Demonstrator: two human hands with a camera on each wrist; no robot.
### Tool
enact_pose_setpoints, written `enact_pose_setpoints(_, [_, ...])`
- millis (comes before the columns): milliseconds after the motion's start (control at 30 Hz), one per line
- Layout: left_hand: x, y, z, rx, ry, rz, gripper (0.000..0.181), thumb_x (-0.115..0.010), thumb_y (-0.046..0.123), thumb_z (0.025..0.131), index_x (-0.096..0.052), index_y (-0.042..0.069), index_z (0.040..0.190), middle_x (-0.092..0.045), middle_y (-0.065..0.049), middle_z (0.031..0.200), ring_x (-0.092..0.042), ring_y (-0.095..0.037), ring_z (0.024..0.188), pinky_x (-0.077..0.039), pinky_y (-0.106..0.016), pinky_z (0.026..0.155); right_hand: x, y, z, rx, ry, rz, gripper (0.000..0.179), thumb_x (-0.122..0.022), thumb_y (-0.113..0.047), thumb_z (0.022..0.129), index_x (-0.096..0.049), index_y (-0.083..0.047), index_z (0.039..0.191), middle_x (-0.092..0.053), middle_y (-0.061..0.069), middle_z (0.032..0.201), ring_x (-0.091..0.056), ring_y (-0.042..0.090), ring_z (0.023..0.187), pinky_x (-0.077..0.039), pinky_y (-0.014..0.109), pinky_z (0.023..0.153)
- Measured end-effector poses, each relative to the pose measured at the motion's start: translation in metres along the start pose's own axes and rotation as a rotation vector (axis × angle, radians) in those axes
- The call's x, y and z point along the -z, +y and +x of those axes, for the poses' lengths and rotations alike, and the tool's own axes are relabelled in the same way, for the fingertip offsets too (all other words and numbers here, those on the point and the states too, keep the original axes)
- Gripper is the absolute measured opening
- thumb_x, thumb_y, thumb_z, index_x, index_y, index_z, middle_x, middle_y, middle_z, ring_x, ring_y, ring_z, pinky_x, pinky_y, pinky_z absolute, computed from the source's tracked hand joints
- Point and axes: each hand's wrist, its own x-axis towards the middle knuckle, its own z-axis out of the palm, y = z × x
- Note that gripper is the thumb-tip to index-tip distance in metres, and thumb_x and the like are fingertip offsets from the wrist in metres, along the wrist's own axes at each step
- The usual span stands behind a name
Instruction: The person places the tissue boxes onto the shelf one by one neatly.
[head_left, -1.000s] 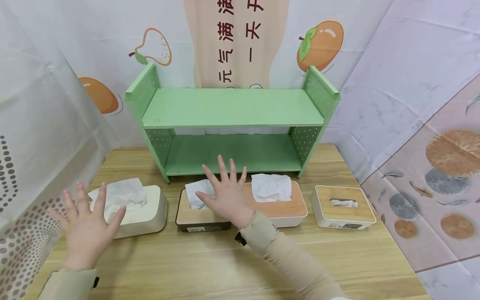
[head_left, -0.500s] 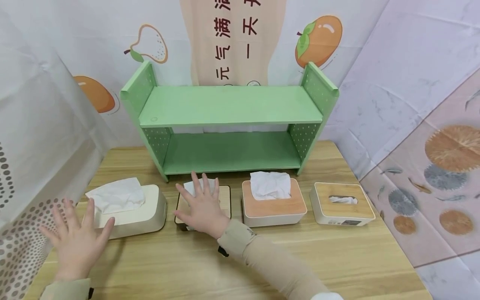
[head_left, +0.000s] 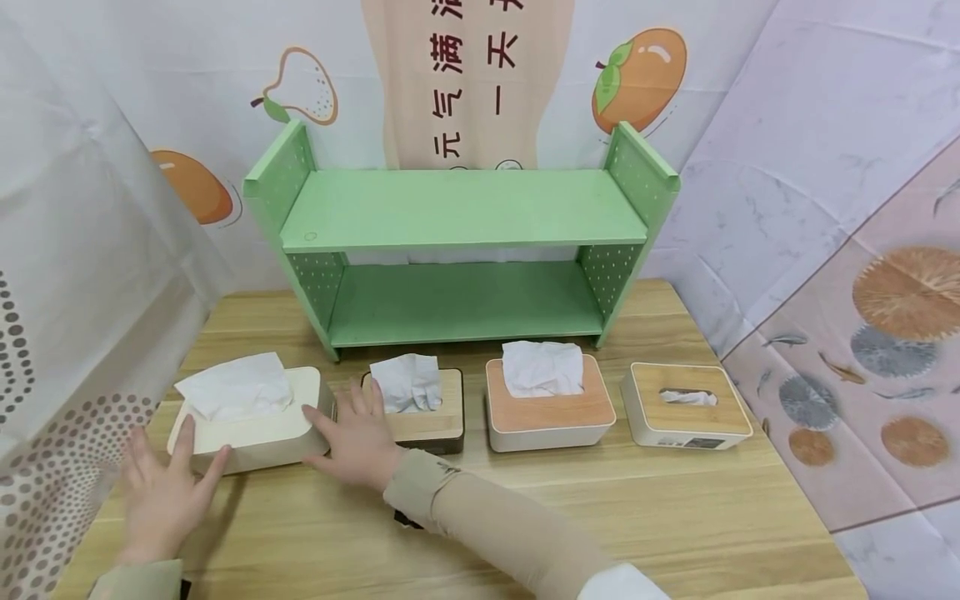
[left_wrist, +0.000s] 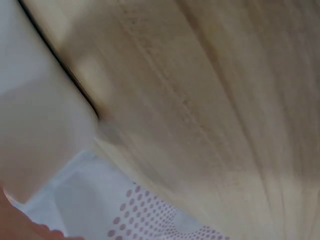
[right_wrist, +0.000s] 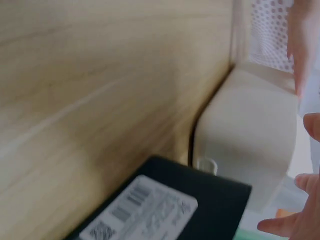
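Note:
At the far left of the head view stands a cream tissue box, a white tissue spilling from its top. My left hand is at its left front corner with fingers spread; whether they touch the box is unclear. Over the gap between this box and the wood-topped black tissue box is my right hand, fingers extended and slightly spread. Its thumb lies close to the cream box's right side. The right wrist view has the cream box's end beside the black box's labelled side. Neither hand holds anything.
Farther right stand a tissue box with an orange-brown lid and a smaller bamboo-topped one. A green two-tier shelf stands behind the row. All rest on a wooden table, with printed cloth around it.
My right hand has moved left and down, from over the black and orange-lidded boxes to beside the cream box. My left hand has shifted slightly down, nearer the cream box's corner.

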Motion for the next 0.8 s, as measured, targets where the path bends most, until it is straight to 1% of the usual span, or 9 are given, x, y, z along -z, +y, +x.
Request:
enact_pose_setpoints(167, [-0.003, -0.002, -0.001, 0.033, -0.052, -0.068, 0.075, -0.038, 0.043, 0.1, -0.001, 0.003, 0.151, 0.023, -0.045, 0.141, 0.015, -0.067, 0.129, -0.01, -0.083, 0.087, -0.008, -0.013, 0.006, 0.01, -0.042, -0.073, 0.065, -0.034, -0.068, 0.09, -0.018, -0.044, 0.149, -0.035, 0.002, 0.15, -0.022, 0.024, 0.144, -0.013, 0.048, 0.116])
enact_pose_setpoints(333, [-0.004, -0.005, -0.001, 0.047, -0.079, -0.119, 0.075, -0.039, 0.042, 0.1, 0.0, 0.002, 0.15, 0.011, -0.047, 0.142, 0.013, -0.064, 0.13, -0.013, -0.083, 0.084, -0.011, -0.021, 0.01, 0.007, -0.056, -0.04, 0.065, -0.04, -0.064, 0.092, -0.018, -0.043, 0.149, -0.035, 0.003, 0.148, -0.024, 0.021, 0.142, -0.018, 0.037, 0.115])
enact_pose_setpoints(400, [-0.004, -0.005, 0.0, 0.051, -0.089, -0.136, 0.077, -0.041, 0.042, 0.1, 0.0, 0.001, 0.15, 0.007, -0.049, 0.141, 0.005, -0.068, 0.128, -0.015, -0.083, 0.085, -0.012, -0.023, 0.011, 0.009, -0.053, -0.001, 0.064, -0.043, -0.06, 0.092, -0.02, -0.041, 0.149, -0.036, 0.006, 0.147, -0.029, 0.02, 0.139, -0.024, 0.032, 0.114])
enact_pose_setpoints(467, [-0.004, -0.004, 0.001, 0.058, -0.089, -0.15, 0.078, -0.044, 0.041, 0.099, -0.001, 0.0, 0.15, 0.002, -0.052, 0.139, -0.011, -0.07, 0.122, -0.02, -0.081, 0.085, -0.011, -0.024, 0.012, 0.004, -0.04, 0.065, 0.063, -0.048, -0.055, 0.093, -0.025, -0.038, 0.148, -0.038, 0.009, 0.145, -0.04, 0.018, 0.132, -0.034, 0.028, 0.107])
enact_pose_setpoints(567, [-0.005, -0.003, 0.003, 0.065, -0.051, -0.181, 0.08, -0.053, 0.037, 0.096, -0.009, -0.003, 0.149, -0.01, -0.055, 0.134, -0.027, -0.07, 0.11, -0.029, -0.078, 0.081, -0.011, -0.025, 0.014, -0.019, -0.025, 0.238, 0.061, -0.057, -0.046, 0.092, -0.033, -0.034, 0.146, -0.041, 0.015, 0.142, -0.053, 0.018, 0.119, -0.047, 0.023, 0.091])
enact_pose_setpoints(633, [-0.006, -0.002, 0.003, 0.051, 0.015, -0.198, 0.078, -0.062, 0.031, 0.092, -0.02, -0.006, 0.147, -0.029, -0.051, 0.126, -0.043, -0.059, 0.096, -0.045, -0.064, 0.075, -0.01, -0.025, 0.016, -0.055, -0.019, 0.408, 0.059, -0.061, -0.04, 0.09, -0.038, -0.032, 0.144, -0.041, 0.018, 0.143, -0.056, 0.019, 0.116, -0.049, 0.021, 0.085])
enact_pose_setpoints(700, [-0.007, -0.003, 0.005, 0.031, 0.08, -0.22, 0.076, -0.07, 0.024, 0.086, -0.03, -0.007, 0.143, -0.044, -0.044, 0.114, -0.051, -0.04, 0.085, -0.052, -0.04, 0.071, -0.011, -0.025, 0.018, -0.093, -0.015, 0.559, 0.057, -0.063, -0.036, 0.09, -0.042, -0.032, 0.142, -0.039, 0.02, 0.145, -0.055, 0.022, 0.119, -0.049, 0.022, 0.085])
enact_pose_setpoints(733, [-0.007, -0.003, 0.005, 0.022, 0.108, -0.226, 0.075, -0.073, 0.022, 0.084, -0.035, -0.007, 0.141, -0.048, -0.039, 0.108, -0.051, -0.03, 0.078, -0.049, -0.026, 0.067, -0.011, -0.025, 0.019, -0.11, -0.011, 0.623, 0.056, -0.064, -0.035, 0.09, -0.043, -0.032, 0.141, -0.038, 0.021, 0.145, -0.053, 0.023, 0.122, -0.048, 0.022, 0.088])
enact_pose_setpoints(800, [-0.007, -0.004, 0.006, 0.024, 0.133, -0.238, 0.072, -0.075, 0.021, 0.082, -0.04, -0.006, 0.139, -0.052, -0.032, 0.102, -0.045, -0.02, 0.071, -0.034, -0.011, 0.056, -0.013, -0.025, 0.02, -0.137, 0.006, 0.708, 0.053, -0.066, -0.031, 0.089, -0.047, -0.032, 0.139, -0.038, 0.019, 0.146, -0.051, 0.023, 0.124, -0.047, 0.022, 0.091])
